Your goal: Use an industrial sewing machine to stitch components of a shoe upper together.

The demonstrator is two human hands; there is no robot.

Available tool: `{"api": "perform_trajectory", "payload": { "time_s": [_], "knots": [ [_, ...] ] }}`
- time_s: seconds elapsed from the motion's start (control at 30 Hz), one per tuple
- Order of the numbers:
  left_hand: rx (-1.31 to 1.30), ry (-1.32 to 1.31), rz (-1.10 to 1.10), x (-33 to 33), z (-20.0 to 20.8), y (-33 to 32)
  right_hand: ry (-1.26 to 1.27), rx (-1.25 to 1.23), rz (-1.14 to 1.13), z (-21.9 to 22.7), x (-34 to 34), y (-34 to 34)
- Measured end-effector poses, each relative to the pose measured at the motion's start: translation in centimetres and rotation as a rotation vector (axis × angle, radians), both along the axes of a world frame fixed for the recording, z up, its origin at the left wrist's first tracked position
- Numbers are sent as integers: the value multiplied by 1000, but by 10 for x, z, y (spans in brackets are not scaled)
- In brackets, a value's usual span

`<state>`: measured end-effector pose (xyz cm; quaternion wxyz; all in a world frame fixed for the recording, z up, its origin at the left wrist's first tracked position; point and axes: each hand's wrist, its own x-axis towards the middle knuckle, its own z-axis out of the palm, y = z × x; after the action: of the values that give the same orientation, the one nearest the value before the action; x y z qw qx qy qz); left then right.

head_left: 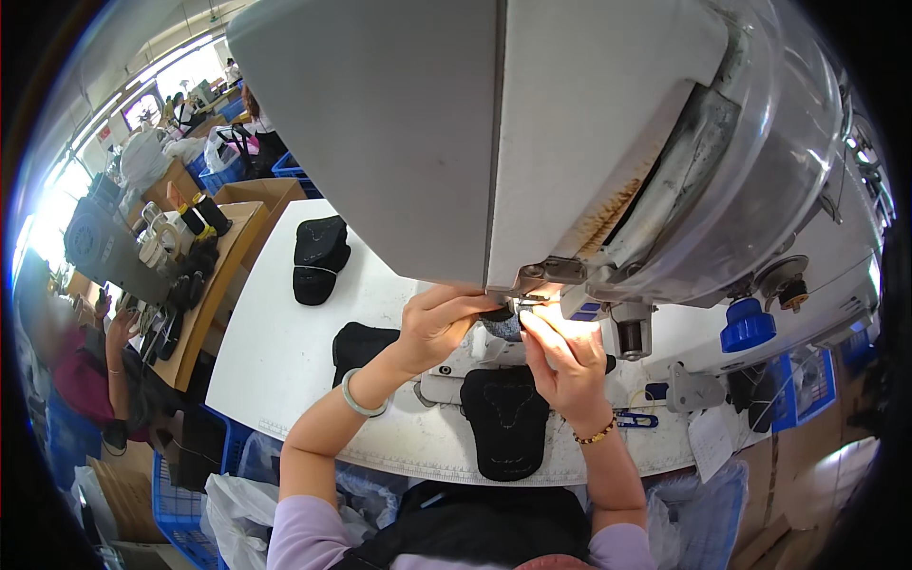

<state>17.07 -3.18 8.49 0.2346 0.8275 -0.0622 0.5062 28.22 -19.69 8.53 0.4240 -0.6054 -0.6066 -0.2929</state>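
Under the lit needle area of a large grey sewing machine [408, 133], my two hands meet at a small dark fabric piece [496, 315]. My left hand [435, 328] pinches its left side between thumb and fingers. From the right, my right hand [570, 359] has its fingers pressed together at the piece's other side, close to the needle. The fingers and machine head hide most of the piece. Just below my hands, a black padded fabric piece [505, 423] with pale stitch lines lies flat on the white table [271, 332]. Another black piece [359, 350] lies partly behind my left forearm.
A tied black bundle [320, 261] sits at the table's far left. Blue-handled thread snips [635, 420] and a paper slip [710, 445] lie at right. Thread cones [211, 215] stand on a wooden bench at left, where another person [90, 375] sits. Blue crates flank the table.
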Motion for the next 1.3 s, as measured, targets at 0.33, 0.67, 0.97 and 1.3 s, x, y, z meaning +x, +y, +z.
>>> {"api": "perform_trajectory", "payload": {
  "time_s": [0.33,0.67,0.97,1.3],
  "knots": [
    [274,67,23,-13,22,-3,-98,72,52,-4,5,1],
    [278,136,19,-20,29,-13,-46,44,7,-4,-11,2],
    [389,211,177,-22,38,-37,-53,37,-18,-1,-3,-3],
    [425,238,76,-25,30,-28,63,-5,-44,-5,3,-1]
  ]
}}
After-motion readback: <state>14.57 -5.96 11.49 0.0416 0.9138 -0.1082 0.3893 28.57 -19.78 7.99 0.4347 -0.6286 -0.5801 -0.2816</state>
